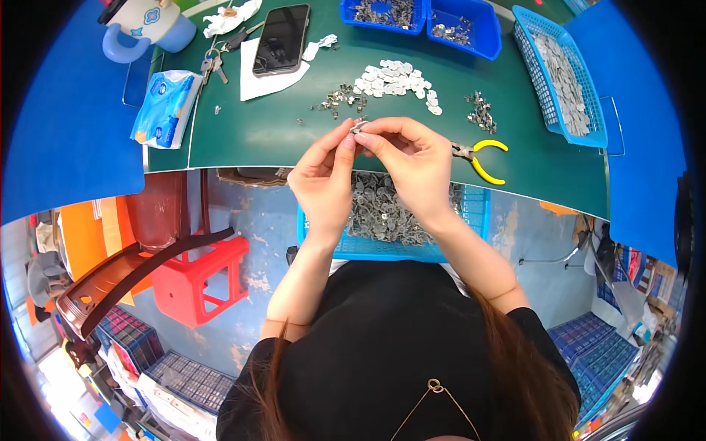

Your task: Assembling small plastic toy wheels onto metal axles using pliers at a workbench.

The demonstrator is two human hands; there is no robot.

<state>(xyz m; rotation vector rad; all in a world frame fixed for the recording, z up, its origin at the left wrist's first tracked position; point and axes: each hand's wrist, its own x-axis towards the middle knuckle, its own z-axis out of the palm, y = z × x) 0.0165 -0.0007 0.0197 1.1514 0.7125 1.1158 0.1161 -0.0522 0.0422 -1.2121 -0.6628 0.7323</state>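
Observation:
Over the near edge of the green table, my left hand (pixel 326 176) and my right hand (pixel 418 163) meet fingertip to fingertip. Both pinch a small grey metal part (pixel 358 126), largely covered by the fingers. Just beyond them lies a loose heap of small metal clips (pixel 342 98). A pile of flat whitish pieces (pixel 395 78) spreads out behind that. To the right of my right hand rest pliers (pixel 485 158) with yellow handles, and another little heap of metal pieces (pixel 481 112) sits farther back. Below my wrists, a blue basket (pixel 397 250) holds many grey metal parts.
Two blue bins (pixel 482 45) of small parts stand at the far edge. At right is a light-blue basket (pixel 597 121) of flat pieces. A phone (pixel 282 40), keys (pixel 214 65), tissue pack (pixel 166 110) and mug (pixel 147 26) occupy the left. A red stool (pixel 193 290) stands below.

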